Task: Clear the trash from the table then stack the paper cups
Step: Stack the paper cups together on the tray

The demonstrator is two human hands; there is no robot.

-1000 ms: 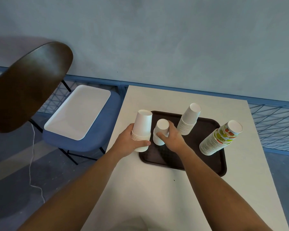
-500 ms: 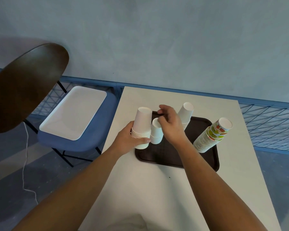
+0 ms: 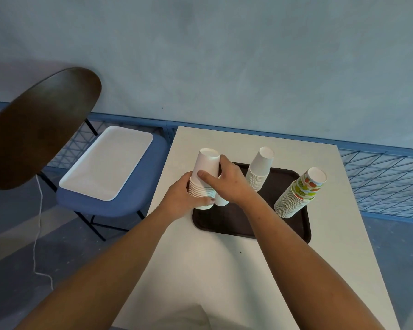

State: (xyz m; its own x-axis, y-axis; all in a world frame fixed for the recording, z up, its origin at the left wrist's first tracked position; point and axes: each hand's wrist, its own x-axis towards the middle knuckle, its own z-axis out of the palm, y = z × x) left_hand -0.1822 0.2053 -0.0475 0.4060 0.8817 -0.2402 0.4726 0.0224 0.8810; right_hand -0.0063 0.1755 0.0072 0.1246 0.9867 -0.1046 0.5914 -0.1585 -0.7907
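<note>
A short stack of upside-down white paper cups (image 3: 206,167) stands at the left end of the dark brown tray (image 3: 239,222). My left hand (image 3: 180,198) grips the lower rims of this stack from the left. My right hand (image 3: 227,181) wraps round the stack's upper cup from the right, thumb across its front. A small white cup (image 3: 221,201) stands on the tray under my right palm, mostly hidden. A taller white stack (image 3: 260,169) leans at the tray's back. A long stack of colourful printed cups (image 3: 301,192) leans at the tray's right edge.
The tray lies on a white table (image 3: 236,270) against a grey-blue wall. Left of the table stands a blue-seated chair (image 3: 110,203) with a white tray (image 3: 107,161) on it and a dark backrest (image 3: 38,127). A blue mesh fence (image 3: 386,184) runs behind.
My right hand left the small cup's top and moved left, closing round the top cup of the stack in my left hand. The small cup stays on the tray.
</note>
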